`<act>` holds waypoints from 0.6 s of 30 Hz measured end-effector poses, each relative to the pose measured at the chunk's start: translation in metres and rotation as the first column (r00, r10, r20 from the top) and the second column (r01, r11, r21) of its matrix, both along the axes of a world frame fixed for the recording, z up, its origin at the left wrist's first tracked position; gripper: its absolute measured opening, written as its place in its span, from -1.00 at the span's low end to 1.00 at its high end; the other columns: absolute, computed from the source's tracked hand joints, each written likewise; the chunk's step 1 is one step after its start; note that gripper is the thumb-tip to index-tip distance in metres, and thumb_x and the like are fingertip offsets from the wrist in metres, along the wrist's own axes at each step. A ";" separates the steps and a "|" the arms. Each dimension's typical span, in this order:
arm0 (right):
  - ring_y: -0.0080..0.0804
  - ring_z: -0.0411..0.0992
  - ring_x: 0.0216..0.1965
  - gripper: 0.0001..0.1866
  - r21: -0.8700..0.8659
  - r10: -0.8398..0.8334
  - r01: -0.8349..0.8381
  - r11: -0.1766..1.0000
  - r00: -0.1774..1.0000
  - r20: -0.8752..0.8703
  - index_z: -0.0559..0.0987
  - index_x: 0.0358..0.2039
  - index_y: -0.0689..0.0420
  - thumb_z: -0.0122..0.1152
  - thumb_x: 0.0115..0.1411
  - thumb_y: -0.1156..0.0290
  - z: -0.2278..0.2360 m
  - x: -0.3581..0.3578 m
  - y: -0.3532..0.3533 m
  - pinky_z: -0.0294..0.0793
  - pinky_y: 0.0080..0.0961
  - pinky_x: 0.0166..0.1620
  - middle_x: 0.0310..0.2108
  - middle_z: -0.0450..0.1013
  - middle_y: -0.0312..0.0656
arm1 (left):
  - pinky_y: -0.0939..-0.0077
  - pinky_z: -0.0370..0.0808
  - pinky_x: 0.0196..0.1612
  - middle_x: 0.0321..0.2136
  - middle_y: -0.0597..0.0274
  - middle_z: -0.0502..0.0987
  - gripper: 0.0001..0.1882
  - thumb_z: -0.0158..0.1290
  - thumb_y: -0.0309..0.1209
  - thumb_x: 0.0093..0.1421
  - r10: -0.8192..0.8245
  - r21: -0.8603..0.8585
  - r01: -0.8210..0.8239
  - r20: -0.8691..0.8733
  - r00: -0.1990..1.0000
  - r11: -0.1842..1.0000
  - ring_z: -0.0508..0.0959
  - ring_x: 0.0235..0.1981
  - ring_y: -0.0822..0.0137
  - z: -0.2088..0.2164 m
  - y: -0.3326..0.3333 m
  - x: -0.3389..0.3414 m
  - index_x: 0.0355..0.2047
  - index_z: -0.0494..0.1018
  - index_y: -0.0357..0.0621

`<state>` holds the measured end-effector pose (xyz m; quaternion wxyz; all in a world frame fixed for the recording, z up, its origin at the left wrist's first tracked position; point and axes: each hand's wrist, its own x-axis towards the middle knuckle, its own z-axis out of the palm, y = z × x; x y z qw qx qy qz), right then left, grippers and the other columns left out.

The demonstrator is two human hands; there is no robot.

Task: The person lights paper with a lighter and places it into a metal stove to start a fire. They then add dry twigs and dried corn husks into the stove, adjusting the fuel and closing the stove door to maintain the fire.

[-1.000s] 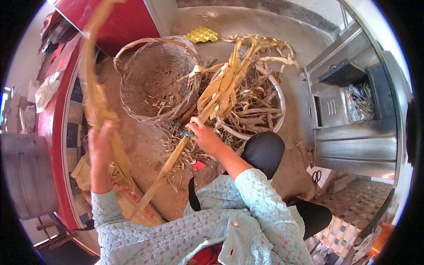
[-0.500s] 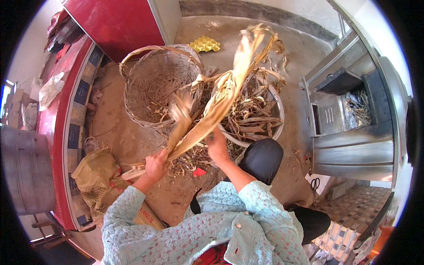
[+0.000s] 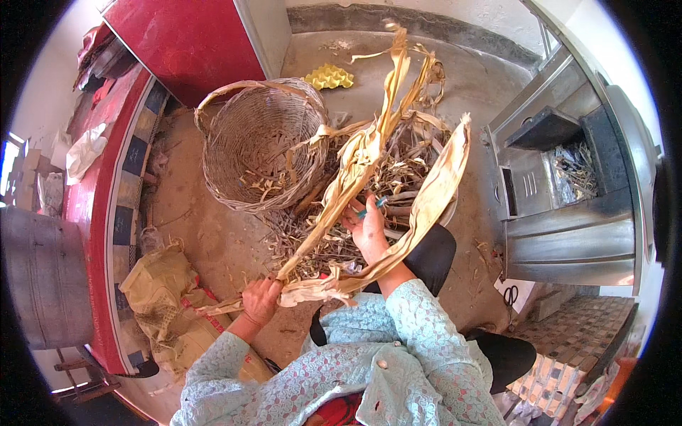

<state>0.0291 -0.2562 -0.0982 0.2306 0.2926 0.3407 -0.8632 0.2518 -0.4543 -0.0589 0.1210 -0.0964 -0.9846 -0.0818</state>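
My left hand (image 3: 261, 299) is closed round the lower end of a long dried corn stalk (image 3: 334, 190) with pale, papery leaves. The stalk rises away from me to the upper right, and one broad dry leaf (image 3: 426, 231) bends off to the right over my right forearm. Against the stalk's middle is my right hand (image 3: 366, 228), fingers curled, with a small teal thing (image 3: 371, 206) in its grip, its kind not clear. Behind it a pale metal basin (image 3: 452, 207) holds dry twigs and husks, partly hidden by the leaves.
A wicker basket (image 3: 213, 167) with some scraps inside stands left of the basin. A yellow egg tray (image 3: 329, 77) lies beyond it. Plant litter (image 3: 312, 238) covers the floor before me. A yellow sack (image 3: 160, 284) is at left, a metal stove (image 3: 568, 245) and scissors (image 3: 510, 295) at right.
The broad leaf, upright along the stalk before, has swung down to the right across my right forearm. My left hand has come slightly nearer to me; my right hand has shifted a little right.
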 end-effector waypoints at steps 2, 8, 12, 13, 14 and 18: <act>-0.30 0.44 -0.30 -0.58 0.002 -0.043 0.044 0.999 0.998 -0.053 0.26 0.12 -0.21 -0.20 0.31 -0.03 0.002 0.000 -0.002 0.42 -0.26 -0.28 -0.11 0.41 -0.24 | 0.41 0.37 -0.52 -0.36 0.19 0.51 -0.86 0.07 -0.46 -0.11 -0.025 0.043 0.024 0.017 1.000 0.999 0.47 -0.54 0.31 0.001 0.005 0.004 -0.46 0.41 -0.08; -0.43 0.44 -0.47 -0.54 -0.154 -0.241 0.235 0.960 0.970 -0.018 0.41 -0.22 0.16 -0.17 0.30 -0.02 -0.020 -0.014 0.002 0.49 -0.45 -0.50 -0.40 0.42 -0.30 | 0.39 0.41 -0.49 -0.40 0.21 0.51 -0.82 0.08 -0.44 -0.12 -0.198 0.222 0.179 0.066 0.978 0.958 0.48 -0.53 0.25 0.000 0.009 -0.010 -0.42 0.45 -0.07; -0.49 0.25 -0.73 -0.51 -0.282 -0.271 0.269 0.921 0.962 0.031 0.41 -0.43 0.06 -0.09 0.19 -0.17 -0.024 -0.010 0.001 0.26 -0.54 -0.65 -0.69 0.28 -0.33 | 0.42 0.51 -0.35 -0.30 0.15 0.57 -0.70 0.18 -0.46 0.00 -0.037 0.703 -0.208 0.316 0.948 0.680 0.59 -0.33 0.26 -0.001 0.006 -0.029 -0.20 0.50 -0.15; -0.49 0.21 -0.78 -0.50 -0.233 -0.204 0.211 0.949 0.977 0.054 0.41 -0.48 0.07 -0.07 0.19 -0.16 0.006 0.001 -0.011 0.24 -0.54 -0.69 -0.74 0.24 -0.32 | 0.46 0.52 -0.30 -0.24 0.15 0.58 -0.69 0.18 -0.50 0.04 0.025 0.779 -0.483 0.517 0.856 0.399 0.58 -0.25 0.35 0.007 -0.005 -0.026 -0.15 0.49 -0.21; -0.48 0.25 -0.70 -0.58 -0.351 -0.115 0.082 0.933 0.991 -0.074 0.40 -0.42 0.01 -0.17 0.22 -0.09 -0.010 -0.005 -0.001 0.24 -0.51 -0.60 -0.66 0.29 -0.33 | 0.47 0.52 -0.29 -0.25 0.16 0.57 -0.67 0.17 -0.53 0.04 0.062 0.800 -0.424 0.441 0.895 0.424 0.57 -0.25 0.38 0.013 -0.003 -0.053 -0.14 0.47 -0.24; -0.42 0.40 -0.53 -0.56 -0.152 -0.082 0.101 0.983 0.989 0.124 0.44 -0.32 0.04 -0.13 0.21 -0.09 0.010 0.020 -0.015 0.46 -0.40 -0.38 -0.56 0.38 -0.28 | 0.49 0.50 -0.20 -0.24 0.15 0.56 -0.54 0.18 -0.57 0.02 0.046 0.784 -0.357 0.389 0.920 0.507 0.54 -0.24 0.39 0.059 0.016 -0.126 -0.03 0.36 -0.33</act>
